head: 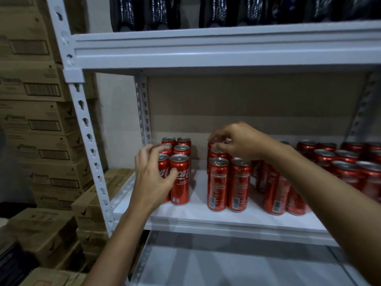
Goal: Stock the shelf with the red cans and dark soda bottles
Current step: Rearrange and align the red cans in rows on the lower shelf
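Observation:
Red cans stand in groups on the white middle shelf (198, 213). The left group (179, 178) is two columns deep; my left hand (152, 174) curls round its front-left can. A middle group (226, 182) stands to the right, and my right hand (235, 141) pinches the top of a can at the back of that group. More red cans (346, 168) fill the shelf's right side. Dark soda bottles (237, 11) line the shelf above.
Stacked brown cardboard boxes (41, 120) fill the space left of the white shelf upright (86, 129). A lower shelf board (226, 265) shows below. A bare strip of shelf separates the left and middle can groups.

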